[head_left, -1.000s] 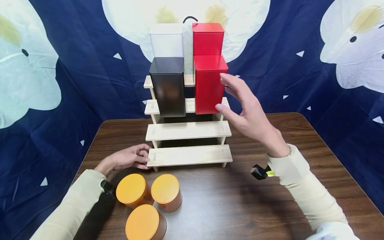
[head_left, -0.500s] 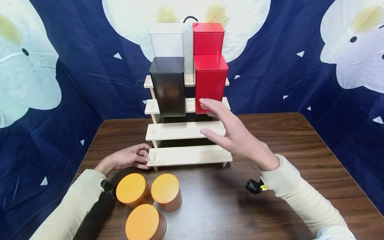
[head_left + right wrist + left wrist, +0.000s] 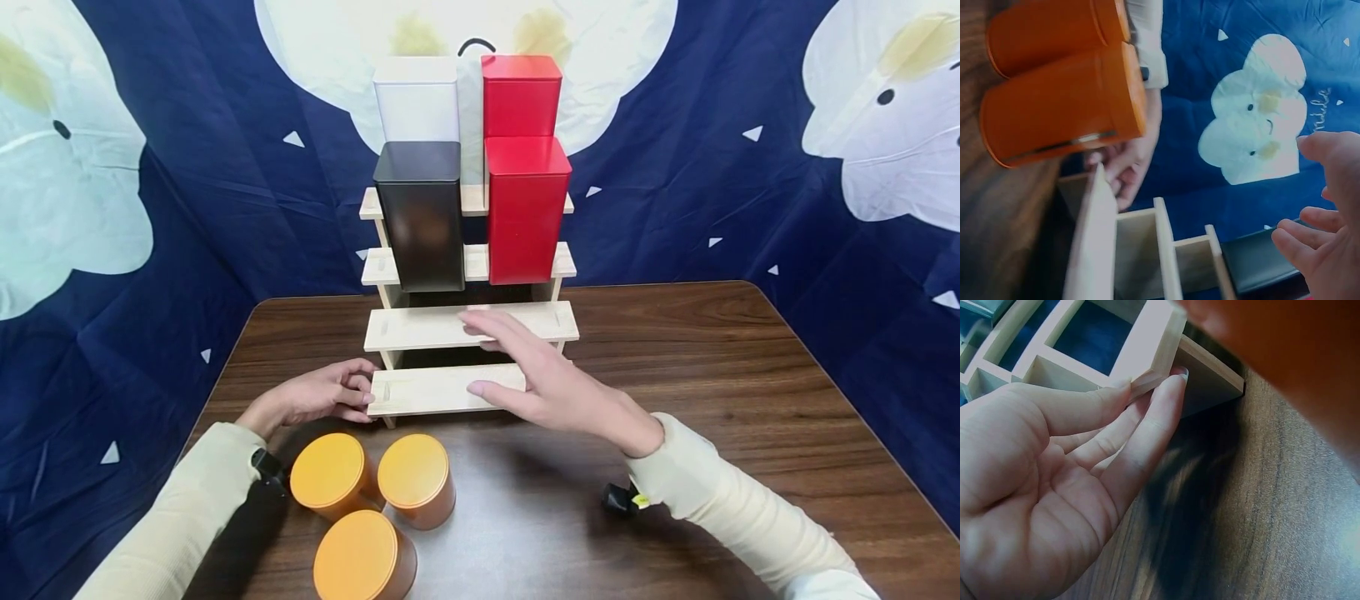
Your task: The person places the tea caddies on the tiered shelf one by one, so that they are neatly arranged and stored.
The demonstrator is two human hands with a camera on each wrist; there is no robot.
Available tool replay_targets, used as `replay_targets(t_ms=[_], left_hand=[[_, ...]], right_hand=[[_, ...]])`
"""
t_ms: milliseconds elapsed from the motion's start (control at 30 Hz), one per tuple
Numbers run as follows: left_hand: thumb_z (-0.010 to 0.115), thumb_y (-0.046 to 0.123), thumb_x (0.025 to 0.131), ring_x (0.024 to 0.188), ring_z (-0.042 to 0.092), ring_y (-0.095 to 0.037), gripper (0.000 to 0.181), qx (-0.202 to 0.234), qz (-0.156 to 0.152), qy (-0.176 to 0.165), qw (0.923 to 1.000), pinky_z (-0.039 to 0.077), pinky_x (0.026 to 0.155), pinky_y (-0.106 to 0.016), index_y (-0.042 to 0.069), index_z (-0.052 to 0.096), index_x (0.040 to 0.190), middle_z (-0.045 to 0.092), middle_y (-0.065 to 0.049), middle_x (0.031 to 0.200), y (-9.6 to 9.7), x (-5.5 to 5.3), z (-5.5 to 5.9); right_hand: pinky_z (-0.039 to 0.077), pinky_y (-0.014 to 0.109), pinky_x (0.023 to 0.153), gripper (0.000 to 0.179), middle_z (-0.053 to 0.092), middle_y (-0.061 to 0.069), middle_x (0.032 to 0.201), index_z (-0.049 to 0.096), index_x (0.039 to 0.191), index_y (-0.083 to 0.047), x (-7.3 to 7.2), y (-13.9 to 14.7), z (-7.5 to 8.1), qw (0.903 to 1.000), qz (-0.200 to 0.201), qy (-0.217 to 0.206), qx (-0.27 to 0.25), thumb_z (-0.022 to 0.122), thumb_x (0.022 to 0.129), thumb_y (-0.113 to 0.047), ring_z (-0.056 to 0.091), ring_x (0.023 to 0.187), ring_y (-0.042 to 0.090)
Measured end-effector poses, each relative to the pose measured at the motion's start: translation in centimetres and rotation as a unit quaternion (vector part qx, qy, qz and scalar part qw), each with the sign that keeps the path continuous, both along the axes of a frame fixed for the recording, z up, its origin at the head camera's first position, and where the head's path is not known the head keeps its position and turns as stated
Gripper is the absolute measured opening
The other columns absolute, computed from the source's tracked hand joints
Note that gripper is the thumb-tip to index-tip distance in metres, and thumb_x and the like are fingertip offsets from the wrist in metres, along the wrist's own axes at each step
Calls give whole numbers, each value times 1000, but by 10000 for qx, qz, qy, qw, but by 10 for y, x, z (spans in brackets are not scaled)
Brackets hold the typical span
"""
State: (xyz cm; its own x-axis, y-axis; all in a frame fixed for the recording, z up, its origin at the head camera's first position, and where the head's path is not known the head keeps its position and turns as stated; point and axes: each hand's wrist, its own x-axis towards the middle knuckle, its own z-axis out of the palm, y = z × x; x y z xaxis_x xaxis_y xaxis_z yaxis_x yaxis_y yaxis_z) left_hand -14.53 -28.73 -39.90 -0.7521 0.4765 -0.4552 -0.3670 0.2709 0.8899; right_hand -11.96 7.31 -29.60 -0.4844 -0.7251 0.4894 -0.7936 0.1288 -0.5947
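Note:
In the head view a stepped wooden display rack (image 3: 427,392) stands on the table. My left hand (image 3: 318,396) pinches the left end of its lowest board; the left wrist view shows the thumb (image 3: 1094,403) on top and fingers underneath. My right hand (image 3: 558,383), fingers apart and holding nothing, hovers over the right half of the two lower steps. A black rectangular canister (image 3: 420,221) and a red canister (image 3: 527,221) stand on the third step up. Behind them, on the top step, are a white canister (image 3: 417,104) and another red canister (image 3: 520,96).
Three round orange canisters, a left one (image 3: 330,469), a right one (image 3: 414,475) and a front one (image 3: 356,556), stand close together in front of my left hand. The brown wood-grain table (image 3: 675,333) meets a blue cloth backdrop (image 3: 660,225) with cloud shapes.
My right hand has moved away from the front red canister, down and left, to above the lower steps. The left hand stays at the rack, and the canisters have not moved.

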Motion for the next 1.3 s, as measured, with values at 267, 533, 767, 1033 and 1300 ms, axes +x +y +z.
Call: replay_targets(t_ms=[267,533,767,1033,1300], left_hand=[[55,-1,93,91,63,-22,50,-54,5,21,10000,56,88,-46,-2,26,134,55,-10,99,0,0,0],[55,0,93,91,63,-22,52,-92,-26,57,9999,56,88,-44,-3,25,135,55,-10,99,0,0,0],[55,0,93,90,63,-21,53,-99,-11,56,9999,57,87,-43,-4,24,136,55,-9,98,0,0,0],[56,1,93,90,62,-21,54,-104,-14,25,9999,57,87,-43,-4,24,136,56,-10,100,-1,1,0],[55,0,93,91,63,-22,52,-25,-55,36,10000,56,87,-44,-4,25,135,56,-11,100,0,0,0]], right_hand=[[42,28,109,67,36,2,148,31,147,-13,8,-9,-22,9991,36,-324,272,65,91,-24,43,131,16],[44,28,106,70,36,-2,148,27,149,-19,17,-18,-38,9959,293,-728,454,65,91,-29,45,131,15],[43,27,108,71,34,-1,149,25,149,-16,24,-25,-51,9904,574,-1002,758,63,92,-34,44,132,15],[38,28,111,81,36,1,148,22,150,-18,33,-35,-67,9869,650,-838,1217,67,87,-43,40,133,10],[39,28,110,87,32,-3,149,21,150,-21,38,-42,-78,9845,692,-738,1431,70,83,-46,38,133,7]])
